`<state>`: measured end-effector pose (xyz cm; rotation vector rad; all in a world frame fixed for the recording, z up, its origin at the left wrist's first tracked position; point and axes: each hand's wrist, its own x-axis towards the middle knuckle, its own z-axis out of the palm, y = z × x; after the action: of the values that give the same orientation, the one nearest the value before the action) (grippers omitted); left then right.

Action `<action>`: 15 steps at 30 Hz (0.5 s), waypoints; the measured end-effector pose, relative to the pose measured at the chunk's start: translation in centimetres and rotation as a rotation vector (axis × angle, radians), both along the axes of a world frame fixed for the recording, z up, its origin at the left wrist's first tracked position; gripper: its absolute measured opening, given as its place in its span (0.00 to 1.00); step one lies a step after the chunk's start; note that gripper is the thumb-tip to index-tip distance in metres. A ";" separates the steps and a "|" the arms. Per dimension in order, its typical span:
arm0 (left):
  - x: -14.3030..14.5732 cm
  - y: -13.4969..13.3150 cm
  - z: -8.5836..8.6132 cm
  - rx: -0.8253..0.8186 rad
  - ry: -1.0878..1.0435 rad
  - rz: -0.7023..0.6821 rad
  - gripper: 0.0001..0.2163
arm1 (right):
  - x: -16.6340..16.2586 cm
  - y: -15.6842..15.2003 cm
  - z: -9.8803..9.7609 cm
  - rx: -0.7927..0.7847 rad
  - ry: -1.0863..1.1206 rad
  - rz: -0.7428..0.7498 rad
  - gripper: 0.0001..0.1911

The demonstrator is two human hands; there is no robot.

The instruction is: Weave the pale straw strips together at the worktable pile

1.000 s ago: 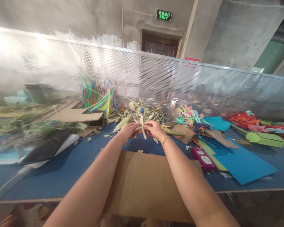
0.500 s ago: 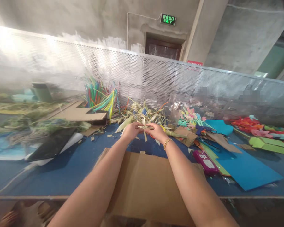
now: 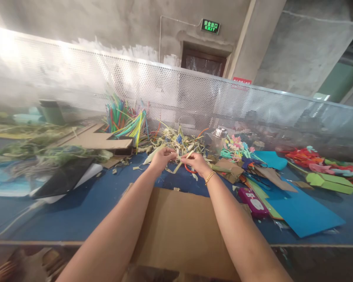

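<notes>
Both my arms reach out over a blue table (image 3: pixel 85 207). My left hand (image 3: pixel 162 157) and my right hand (image 3: pixel 196 162) meet above it, each pinching a pale, dry leaf strip (image 3: pixel 181 161) that runs tilted between them. A gold bracelet sits on my right wrist. Just beyond the hands lies a heap of dry leaf strips (image 3: pixel 179 143). Red scissor handles (image 3: pixel 188 170) show under my right hand.
A brown cardboard sheet (image 3: pixel 179 231) lies under my forearms. Coloured straws (image 3: pixel 125 119) stand behind an L-shaped cardboard piece (image 3: pixel 97 141). A clear jar (image 3: pixel 217 143), blue paper (image 3: pixel 302 213), a purple box (image 3: pixel 254 201), green box (image 3: pixel 331 182) and craft flowers lie to the right. A perforated metal screen (image 3: pixel 194 98) backs the table.
The strip hung almost straight down from my pinched fingers; now it lies slanted between the hands, which have parted slightly. The view has shifted a little.
</notes>
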<state>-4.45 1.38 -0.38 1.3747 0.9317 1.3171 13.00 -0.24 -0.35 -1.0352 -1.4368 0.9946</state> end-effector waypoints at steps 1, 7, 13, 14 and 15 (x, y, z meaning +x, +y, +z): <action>0.1 -0.2 0.1 -0.044 -0.042 -0.015 0.18 | -0.3 0.1 -0.1 -0.011 0.075 -0.023 0.18; 0.8 -1.2 0.2 -0.190 -0.017 -0.234 0.19 | -2.3 1.0 -1.5 -0.067 0.393 -0.082 0.22; 0.4 -0.1 -0.3 -0.083 0.022 0.027 0.21 | -0.7 1.0 -0.5 0.077 0.181 -0.266 0.23; 0.3 0.2 -0.4 -0.040 0.108 0.068 0.20 | -0.2 1.0 -0.3 0.164 0.078 -0.321 0.22; 0.2 0.5 -0.6 0.006 0.193 0.092 0.19 | 0.1 1.0 -0.2 0.236 -0.033 -0.342 0.20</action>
<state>-4.22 1.89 -0.98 1.4983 1.1329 1.2721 13.07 0.81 -0.58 -1.0799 -1.3109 0.5506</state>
